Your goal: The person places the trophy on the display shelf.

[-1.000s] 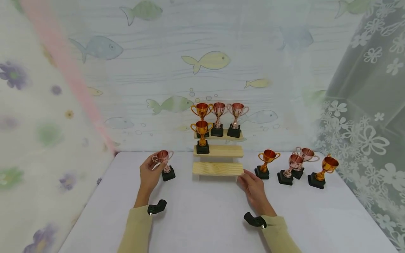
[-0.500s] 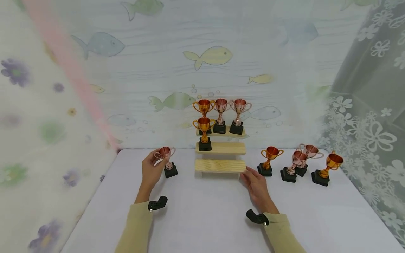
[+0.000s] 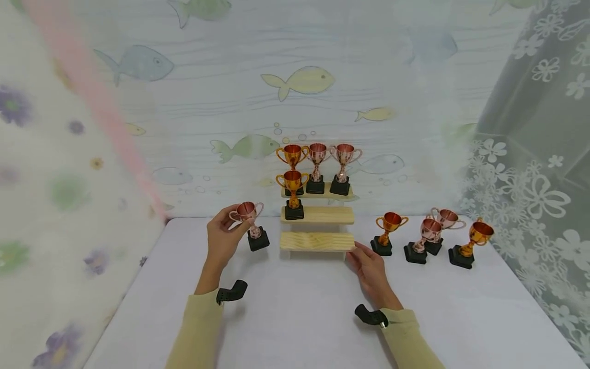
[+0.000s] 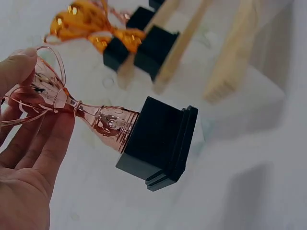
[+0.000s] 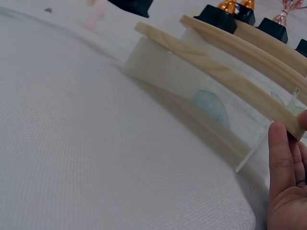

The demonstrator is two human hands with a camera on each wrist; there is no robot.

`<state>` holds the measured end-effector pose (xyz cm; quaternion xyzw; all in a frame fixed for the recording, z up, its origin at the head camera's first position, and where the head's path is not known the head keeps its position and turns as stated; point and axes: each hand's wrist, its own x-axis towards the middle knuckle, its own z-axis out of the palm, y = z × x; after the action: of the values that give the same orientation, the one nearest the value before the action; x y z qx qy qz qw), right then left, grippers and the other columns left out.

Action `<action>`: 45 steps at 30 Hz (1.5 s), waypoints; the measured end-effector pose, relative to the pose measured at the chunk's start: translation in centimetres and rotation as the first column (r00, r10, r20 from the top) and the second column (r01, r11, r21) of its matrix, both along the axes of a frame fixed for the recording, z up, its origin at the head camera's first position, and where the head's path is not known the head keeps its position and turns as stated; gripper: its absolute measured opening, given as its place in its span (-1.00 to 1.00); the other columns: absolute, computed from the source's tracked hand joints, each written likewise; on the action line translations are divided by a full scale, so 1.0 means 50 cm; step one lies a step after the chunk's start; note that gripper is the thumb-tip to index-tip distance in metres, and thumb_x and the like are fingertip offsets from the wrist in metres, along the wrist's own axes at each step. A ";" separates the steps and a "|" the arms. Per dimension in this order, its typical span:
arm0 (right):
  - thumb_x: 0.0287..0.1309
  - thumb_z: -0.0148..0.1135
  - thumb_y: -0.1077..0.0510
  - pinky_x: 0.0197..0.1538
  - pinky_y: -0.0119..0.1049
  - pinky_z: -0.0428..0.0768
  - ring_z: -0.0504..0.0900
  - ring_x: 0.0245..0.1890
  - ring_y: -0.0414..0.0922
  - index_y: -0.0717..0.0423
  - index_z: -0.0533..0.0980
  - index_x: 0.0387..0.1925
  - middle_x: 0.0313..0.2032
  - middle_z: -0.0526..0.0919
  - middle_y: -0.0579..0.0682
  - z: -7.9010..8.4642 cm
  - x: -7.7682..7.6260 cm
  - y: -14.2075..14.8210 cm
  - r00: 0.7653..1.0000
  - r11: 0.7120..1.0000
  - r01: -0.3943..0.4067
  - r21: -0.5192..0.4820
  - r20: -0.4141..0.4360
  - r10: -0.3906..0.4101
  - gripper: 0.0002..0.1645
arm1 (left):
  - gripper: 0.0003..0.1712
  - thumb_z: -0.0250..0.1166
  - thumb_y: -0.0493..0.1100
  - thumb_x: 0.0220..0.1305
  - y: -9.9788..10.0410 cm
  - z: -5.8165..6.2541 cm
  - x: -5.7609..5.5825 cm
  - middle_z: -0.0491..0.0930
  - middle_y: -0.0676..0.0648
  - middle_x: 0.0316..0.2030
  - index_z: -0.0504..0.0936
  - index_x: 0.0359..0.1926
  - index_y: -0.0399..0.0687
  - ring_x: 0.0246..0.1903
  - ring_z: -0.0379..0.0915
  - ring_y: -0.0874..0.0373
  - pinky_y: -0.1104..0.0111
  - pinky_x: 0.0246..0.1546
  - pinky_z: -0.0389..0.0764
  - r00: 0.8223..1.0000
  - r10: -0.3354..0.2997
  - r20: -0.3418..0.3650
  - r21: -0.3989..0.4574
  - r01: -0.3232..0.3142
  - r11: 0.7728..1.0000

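My left hand (image 3: 223, 243) grips a small rose-gold trophy (image 4: 112, 127) by its cup, thumb and fingers around the bowl. The trophy's black base (image 3: 258, 239) tilts slightly and hangs above the white table, left of a three-tier wooden display stand (image 3: 317, 241). At the right end of the stand's lowest step, my right hand (image 3: 371, 271) pinches the board, fingers under its edge in the right wrist view. A gold trophy (image 3: 293, 192) stands on the left of the middle step. Behind it on the top step are another gold trophy (image 3: 292, 155) and two rose-gold trophies (image 3: 343, 166).
Right of the stand, several more trophies stand on the table: a gold one (image 3: 391, 224) nearest, two rose-gold ones (image 3: 429, 230) close together, and a gold one (image 3: 479, 234) farthest right. A fish-print curtain (image 3: 184, 102) hangs behind the table (image 3: 295, 318).
My left hand has raised the rose-gold trophy off the table and moved it a little right, toward the stand. The right hand stays at the lowest step.
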<state>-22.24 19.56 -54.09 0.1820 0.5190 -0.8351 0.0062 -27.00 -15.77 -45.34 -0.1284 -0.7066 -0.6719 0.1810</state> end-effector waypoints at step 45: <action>0.50 0.04 0.27 0.21 -0.41 0.61 0.67 -0.02 -0.28 0.31 0.22 0.47 0.31 0.40 0.14 0.002 0.000 0.002 1.000 0.996 0.005 -0.085 -0.012 -0.006 -0.40 | -0.45 0.41 -0.45 0.22 0.188 0.019 -0.005 0.59 -0.39 0.00 0.52 0.24 -0.40 -0.10 0.59 0.20 0.46 -0.04 0.71 0.980 -0.195 0.035 0.040 0.194 0.980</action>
<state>-22.24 19.66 -53.99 0.1778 0.4825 -0.8576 0.0084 -27.24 -6.37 -44.37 -0.1804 -0.6815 -0.7017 0.1029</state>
